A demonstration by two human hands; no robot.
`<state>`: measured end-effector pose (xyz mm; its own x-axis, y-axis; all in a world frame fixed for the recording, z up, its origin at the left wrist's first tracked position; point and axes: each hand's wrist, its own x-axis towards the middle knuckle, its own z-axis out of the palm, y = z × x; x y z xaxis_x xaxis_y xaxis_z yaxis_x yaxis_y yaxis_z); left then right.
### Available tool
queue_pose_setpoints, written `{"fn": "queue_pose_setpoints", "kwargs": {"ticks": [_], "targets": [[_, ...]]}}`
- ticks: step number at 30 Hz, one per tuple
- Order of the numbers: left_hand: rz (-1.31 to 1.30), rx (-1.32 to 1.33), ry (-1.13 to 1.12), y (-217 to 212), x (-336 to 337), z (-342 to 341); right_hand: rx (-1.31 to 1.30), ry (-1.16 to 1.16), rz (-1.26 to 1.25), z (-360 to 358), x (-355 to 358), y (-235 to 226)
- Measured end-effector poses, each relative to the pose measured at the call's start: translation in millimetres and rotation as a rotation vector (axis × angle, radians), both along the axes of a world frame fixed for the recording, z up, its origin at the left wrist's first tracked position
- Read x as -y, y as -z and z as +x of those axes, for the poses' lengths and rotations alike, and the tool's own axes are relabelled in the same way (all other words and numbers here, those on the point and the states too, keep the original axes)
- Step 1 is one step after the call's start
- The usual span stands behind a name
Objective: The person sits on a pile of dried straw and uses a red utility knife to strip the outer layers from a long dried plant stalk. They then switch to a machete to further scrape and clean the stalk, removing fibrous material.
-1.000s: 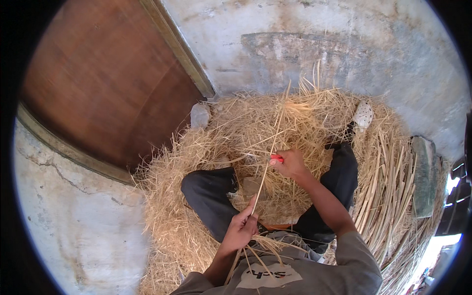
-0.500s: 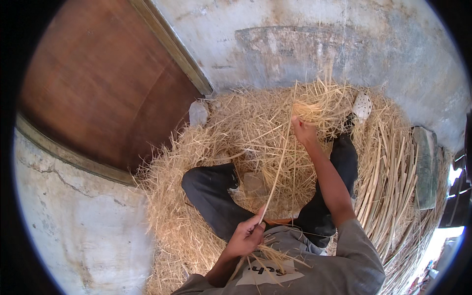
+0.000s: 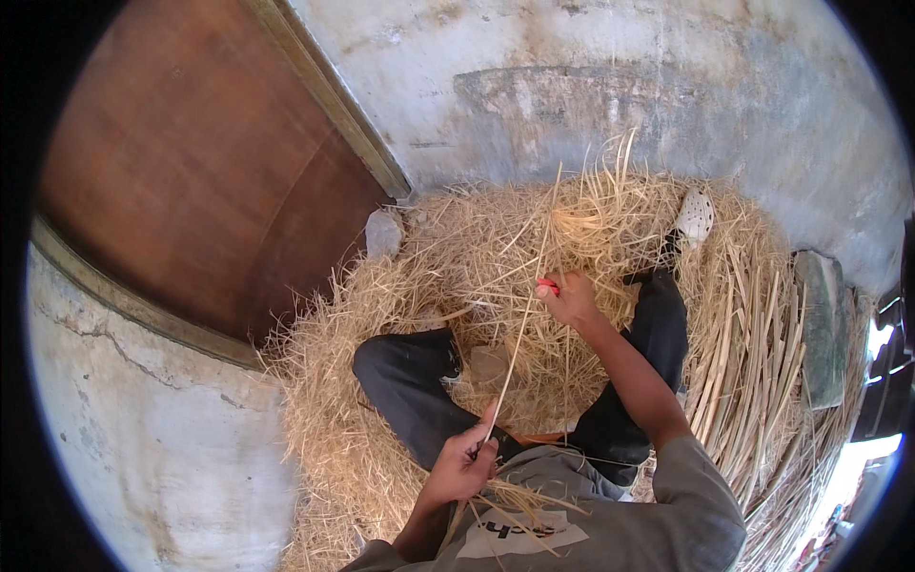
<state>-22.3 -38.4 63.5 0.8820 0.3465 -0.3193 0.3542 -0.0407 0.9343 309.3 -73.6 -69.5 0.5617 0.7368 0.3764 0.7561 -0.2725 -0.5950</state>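
Note:
My left hand [image 3: 463,467] is closed round the lower end of a long thin pale stalk [image 3: 516,355], close to my lap. The stalk slants up and away past my right hand. In my right hand [image 3: 573,299] is a small tool with a red handle [image 3: 547,285], held against or right beside the stalk; its working end is too small to make out. Loose pale strips [image 3: 529,498] lie across my shirt below the left hand. Beyond the right hand, curled fresh shavings [image 3: 583,224] rest on the straw-like heap.
Dry shavings [image 3: 343,381] cover the ground around my bent legs. Long stalks [image 3: 739,353] lie at the right, beside a greenish block [image 3: 822,324]. A pale stone [image 3: 384,234] sits by the brown door panel [image 3: 210,162]. A weathered wall [image 3: 572,95] stands at the back.
My right hand has come back toward me along the stalk, and the red handle now shows in it. My left hand stays near my lap, still holding the stalk.

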Motion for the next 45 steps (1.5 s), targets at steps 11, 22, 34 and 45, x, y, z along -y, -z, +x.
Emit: {"fn": "queue_pose_setpoints", "kwargs": {"ticks": [11, 22, 34, 45], "targets": [[-0.094, 0.042, 0.005, 14, -1, -13, -0.329, 0.205, -0.139, 16, -9, -24], [0.0, 0.069, 0.044, 3, 1, -12, -0.31, 0.137, 0.131, 4, 3, -24], [-0.077, 0.026, 0.048, 12, 3, -24, -0.342, 0.159, 0.135, 10, 0, -36], [-0.118, 0.035, 0.016, 25, 5, -20, -0.063, 0.455, 0.177, 66, -23, 48]]}}
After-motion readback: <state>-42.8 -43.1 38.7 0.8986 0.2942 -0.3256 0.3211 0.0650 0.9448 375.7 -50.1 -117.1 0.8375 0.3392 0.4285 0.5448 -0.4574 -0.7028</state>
